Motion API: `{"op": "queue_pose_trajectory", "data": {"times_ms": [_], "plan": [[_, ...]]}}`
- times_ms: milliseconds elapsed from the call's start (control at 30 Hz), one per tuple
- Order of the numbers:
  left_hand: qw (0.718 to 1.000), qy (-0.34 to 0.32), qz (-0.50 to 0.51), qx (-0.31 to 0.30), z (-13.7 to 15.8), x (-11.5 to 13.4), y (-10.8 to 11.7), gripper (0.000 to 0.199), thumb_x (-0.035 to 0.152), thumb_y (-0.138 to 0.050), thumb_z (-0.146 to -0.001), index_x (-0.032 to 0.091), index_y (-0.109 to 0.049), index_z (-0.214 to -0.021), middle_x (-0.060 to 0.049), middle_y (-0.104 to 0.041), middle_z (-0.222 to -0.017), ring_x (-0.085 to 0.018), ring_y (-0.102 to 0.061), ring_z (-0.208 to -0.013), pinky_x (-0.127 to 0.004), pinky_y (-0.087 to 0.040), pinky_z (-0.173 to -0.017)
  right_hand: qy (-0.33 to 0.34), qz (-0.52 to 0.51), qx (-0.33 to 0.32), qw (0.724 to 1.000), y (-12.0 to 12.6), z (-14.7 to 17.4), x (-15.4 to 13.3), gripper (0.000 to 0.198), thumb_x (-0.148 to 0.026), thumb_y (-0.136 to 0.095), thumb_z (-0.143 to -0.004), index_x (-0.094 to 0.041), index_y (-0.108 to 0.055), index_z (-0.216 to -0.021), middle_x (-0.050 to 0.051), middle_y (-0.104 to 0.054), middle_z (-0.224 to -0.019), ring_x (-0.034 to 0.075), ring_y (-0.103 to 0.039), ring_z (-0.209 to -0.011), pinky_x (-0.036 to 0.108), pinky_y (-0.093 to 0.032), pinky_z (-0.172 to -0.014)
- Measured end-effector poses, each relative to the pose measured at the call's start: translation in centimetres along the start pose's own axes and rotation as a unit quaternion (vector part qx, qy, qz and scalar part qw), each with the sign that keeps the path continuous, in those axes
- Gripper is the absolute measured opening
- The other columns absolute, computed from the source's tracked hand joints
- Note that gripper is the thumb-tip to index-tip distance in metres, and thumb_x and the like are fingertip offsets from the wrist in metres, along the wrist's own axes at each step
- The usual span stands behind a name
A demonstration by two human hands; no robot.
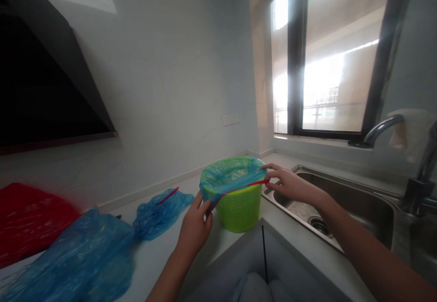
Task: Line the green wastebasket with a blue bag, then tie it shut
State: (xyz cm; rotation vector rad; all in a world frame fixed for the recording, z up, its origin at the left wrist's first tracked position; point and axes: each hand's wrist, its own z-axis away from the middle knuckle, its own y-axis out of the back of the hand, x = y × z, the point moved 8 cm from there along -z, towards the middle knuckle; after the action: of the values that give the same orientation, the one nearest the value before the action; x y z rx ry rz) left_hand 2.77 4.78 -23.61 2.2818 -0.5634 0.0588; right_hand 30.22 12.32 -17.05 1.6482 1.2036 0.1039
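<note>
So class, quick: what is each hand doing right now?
Left hand: closed on the blue bag edge at the green basket.
Right hand: pinching the bag's red drawstring.

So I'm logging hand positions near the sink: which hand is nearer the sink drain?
The right hand. It grips the blue bag's edge at the green basket rim, just left of the sink drain. The left hand is on the basket's far side.

Both forearms bare, left hand (195, 223) and right hand (290, 184) seemingly ungloved.
</note>
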Motion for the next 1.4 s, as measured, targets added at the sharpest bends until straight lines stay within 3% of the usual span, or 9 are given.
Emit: {"op": "queue_pose_trajectory", "data": {"times_ms": [133, 300, 600, 733, 833, 933, 1033, 1233, 1400], "plan": [[0.997, 0.009, -0.061, 0.051, 0.3, 0.7, 0.7, 0.024, 0.008, -0.048, -0.083, 0.023, -0.059, -0.097, -0.017, -0.052, -0.136, -0.035, -0.056, -0.123, -0.049, -0.051, -0.096, 0.039, 0.104, 0.063, 0.992, 0.8, 0.1, -1.0, 0.013, -0.019, -0.059, -0.088, -0.022, -0.072, -0.092, 0.011, -0.059, -0.128, 0.03, -0.052, -0.126, 0.047, -0.04, -0.109], [0.987, -0.001, -0.074, 0.14, -0.1, 3.1, 3.0, 0.025, 0.019, -0.056, -0.088, 0.018, -0.053, -0.113, -0.019, -0.055, -0.119, -0.035, -0.054, -0.116, -0.05, -0.047, -0.099, 0.039, 0.123, 0.1, 0.987, 1.2, -0.1, -1.2, 0.023, -0.014, -0.059, -0.083, -0.021, -0.061, -0.106, 0.007, -0.066, -0.103, 0.024, -0.061, -0.097, 0.036, -0.047, -0.088], [0.994, -0.034, -0.052, 0.09, -0.4, 4.7, 1.9, 0.007, 0.02, -0.049, -0.094, 0.024, -0.056, -0.094, -0.008, -0.061, -0.096, -0.027, -0.058, -0.092, -0.041, -0.046, -0.084, 0.072, 0.06, -0.015, 0.995, 0.4, 0.4, -1.6, 0.017, -0.014, -0.058, -0.083, -0.023, -0.072, -0.087, 0.005, -0.069, -0.099, 0.023, -0.061, -0.095, 0.035, -0.044, -0.091], [0.992, 0.103, 0.024, 0.069, -0.2, 0.6, 1.4, 0.003, 0.026, -0.048, -0.09, 0.025, -0.049, -0.087, -0.007, -0.06, -0.09, -0.027, -0.059, -0.088, -0.042, -0.045, -0.081, 0.056, 0.013, -0.055, 0.997, 0.5, 0.4, -0.5, 0.011, -0.023, -0.064, -0.083, -0.023, -0.073, -0.089, 0.004, -0.071, -0.1, 0.023, -0.063, -0.098, 0.035, -0.044, -0.093], [0.946, 0.287, 0.144, 0.045, -1.2, -4.8, 0.6, 0.017, 0.037, -0.052, -0.082, 0.023, -0.053, -0.091, -0.009, -0.064, -0.095, -0.027, -0.064, -0.09, -0.041, -0.048, -0.079, -0.074, -0.016, 0.081, 0.994, 2.7, -0.3, 3.1, 0.015, -0.029, -0.059, -0.087, -0.02, -0.069, -0.094, 0.005, -0.071, -0.096, 0.021, -0.063, -0.089, 0.032, -0.047, -0.082], [0.843, 0.438, 0.306, -0.057, -2.7, -9.0, -2.2, 0.037, 0.052, -0.053, -0.076, 0.019, -0.059, -0.093, -0.011, -0.068, -0.096, -0.025, -0.067, -0.085, -0.037, -0.052, -0.072, -0.27, -0.066, 0.149, 0.949, 2.6, 0.2, 7.6, 0.027, -0.038, -0.052, -0.094, -0.016, -0.066, -0.086, 0.008, -0.07, -0.085, 0.018, -0.06, -0.068, 0.029, -0.045, -0.065], [0.781, 0.471, 0.371, -0.173, -5.1, -10.3, -4.6, 0.04, 0.057, -0.062, -0.068, 0.021, -0.063, -0.086, -0.006, -0.07, -0.087, -0.021, -0.066, -0.076, -0.033, -0.052, -0.069, -0.365, -0.235, 0.019, 0.9, -1.7, 0.5, 9.4, 0.047, -0.053, -0.047, -0.097, -0.014, -0.066, -0.078, 0.009, -0.068, -0.076, 0.013, -0.055, -0.055, 0.025, -0.041, -0.053], [0.753, 0.368, 0.458, -0.295, -8.8, -8.6, -7.0, 0.037, 0.046, -0.081, -0.058, 0.018, -0.069, -0.077, -0.009, -0.075, -0.083, -0.026, -0.07, -0.086, -0.037, -0.056, -0.08, -0.368, -0.554, -0.102, 0.74, -7.4, 0.3, 7.7, 0.03, -0.033, -0.048, -0.097, -0.015, -0.058, -0.074, 0.002, -0.063, -0.066, 0.007, -0.049, -0.046, 0.017, -0.04, -0.045], [0.779, 0.341, 0.45, -0.272, -10.0, -9.2, -6.9, 0.027, 0.04, -0.08, -0.056, 0.019, -0.07, -0.07, -0.009, -0.076, -0.08, -0.03, -0.07, -0.081, -0.04, -0.057, -0.072, -0.37, -0.6, -0.037, 0.708, -7.7, -0.3, 8.3, 0.025, -0.016, -0.049, -0.093, -0.015, -0.051, -0.068, 0.001, -0.059, -0.057, 0.005, -0.043, -0.041, 0.014, -0.037, -0.043]]}}
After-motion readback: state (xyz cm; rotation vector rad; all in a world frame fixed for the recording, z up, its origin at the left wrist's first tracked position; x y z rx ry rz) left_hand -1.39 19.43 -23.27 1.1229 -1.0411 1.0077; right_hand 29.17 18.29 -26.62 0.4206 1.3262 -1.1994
